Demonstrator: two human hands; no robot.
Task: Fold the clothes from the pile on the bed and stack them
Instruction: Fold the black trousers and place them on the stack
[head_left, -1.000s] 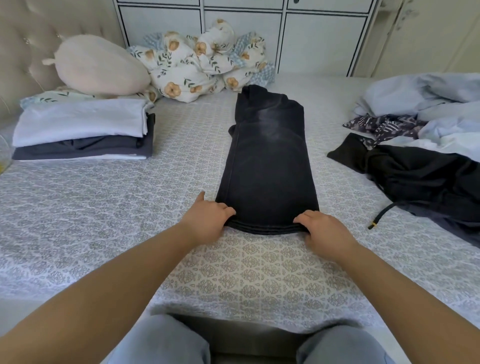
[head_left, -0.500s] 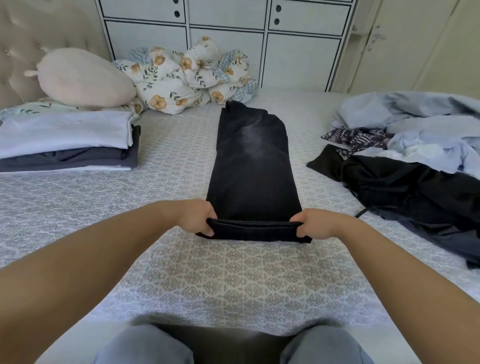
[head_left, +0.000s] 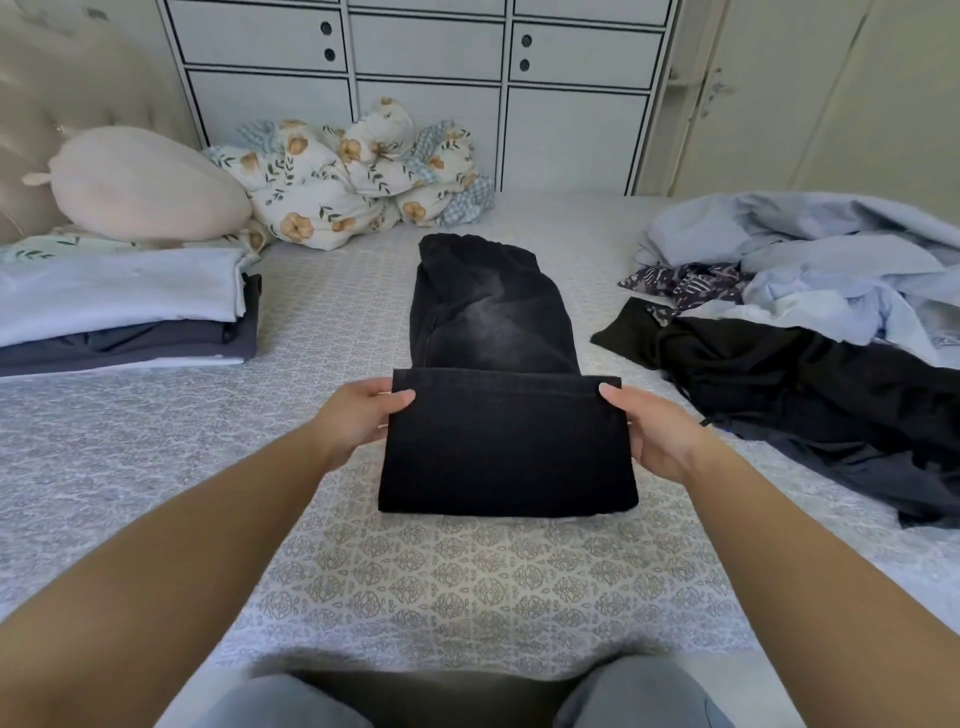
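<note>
Head view: left hand (head_left: 363, 415) and right hand (head_left: 649, 431) pinch the jeans' (head_left: 506, 447) near end, lifted over; uneven grip could skew the fold.

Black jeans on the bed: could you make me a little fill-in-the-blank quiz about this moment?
1. Both hands, left hand and right hand, hold the hem end of the black jeans, which is ____ in colour.
2. The folded stack lies to the person's ____.
3. The top garment of that stack is light ____.
4. The unfolded pile lies to the person's ____.

Missing words: black; left; blue; right
</note>
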